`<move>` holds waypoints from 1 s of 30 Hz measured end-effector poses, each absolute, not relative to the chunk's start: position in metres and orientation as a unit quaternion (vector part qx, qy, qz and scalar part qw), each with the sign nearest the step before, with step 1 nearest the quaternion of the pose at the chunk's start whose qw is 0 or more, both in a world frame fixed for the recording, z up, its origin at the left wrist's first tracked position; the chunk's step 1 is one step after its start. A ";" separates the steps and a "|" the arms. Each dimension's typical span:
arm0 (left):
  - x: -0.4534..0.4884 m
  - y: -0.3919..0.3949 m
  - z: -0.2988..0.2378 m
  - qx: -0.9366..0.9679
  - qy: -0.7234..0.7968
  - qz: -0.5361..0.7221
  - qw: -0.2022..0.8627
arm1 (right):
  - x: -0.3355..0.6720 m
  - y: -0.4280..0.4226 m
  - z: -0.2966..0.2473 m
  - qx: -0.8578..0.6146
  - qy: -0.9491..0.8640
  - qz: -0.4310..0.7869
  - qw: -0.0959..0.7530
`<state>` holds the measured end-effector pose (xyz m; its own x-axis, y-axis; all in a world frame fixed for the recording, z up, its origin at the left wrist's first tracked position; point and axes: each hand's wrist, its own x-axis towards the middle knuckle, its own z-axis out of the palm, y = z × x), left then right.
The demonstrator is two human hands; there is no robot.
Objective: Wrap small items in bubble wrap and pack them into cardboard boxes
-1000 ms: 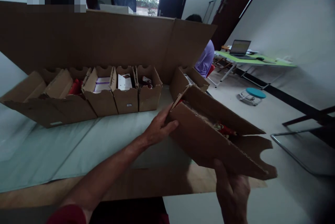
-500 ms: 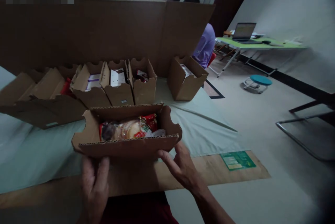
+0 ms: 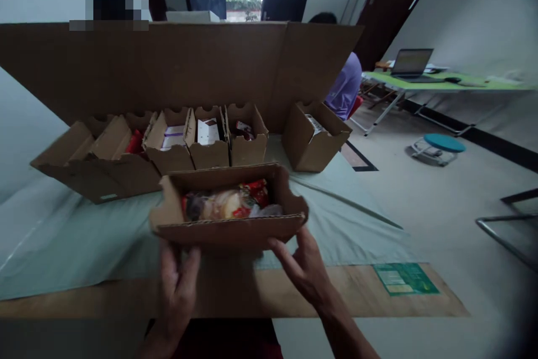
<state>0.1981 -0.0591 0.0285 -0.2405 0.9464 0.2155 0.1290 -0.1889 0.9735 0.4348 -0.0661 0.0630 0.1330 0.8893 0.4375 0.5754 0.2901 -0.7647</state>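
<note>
Between my two hands is an open cardboard box (image 3: 231, 231), held above the front of the table. Inside it lies a clear bag of round, pale food pieces (image 3: 227, 203) with red printed wrapping. My left hand (image 3: 179, 280) grips the box's lower left end, thumb at the front and fingers partly hidden. On the lower right corner, my right hand (image 3: 305, 264) has its thumb against the front wall and its fingers around the end. Behind it, a row of similar cardboard boxes (image 3: 210, 156) holds white and red packages. One more cardboard box (image 3: 309, 143) stands apart to the right.
A tall cardboard panel (image 3: 176, 68) rises behind the row. Pale green cloth (image 3: 336, 224) covers the table, whose wooden front edge (image 3: 336, 292) bears a green label. A person in purple (image 3: 347, 87) sits beyond. Further right are a laptop table (image 3: 445, 80) and a blue stool (image 3: 444, 143).
My view has shifted, so the scene sits further right and mostly lower. Both hands still hold the box, which now appears slightly nearer the row behind it.
</note>
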 end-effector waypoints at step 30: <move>0.316 0.049 -0.041 0.839 0.368 0.310 0.255 | 0.516 -0.014 0.003 -0.644 -0.657 0.043 0.389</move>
<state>0.3162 0.0486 -0.0413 0.5376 0.7750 0.3322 0.4585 -0.5993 0.6562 0.5156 -0.0141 0.0026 0.1331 0.8802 0.4556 0.8127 0.1662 -0.5585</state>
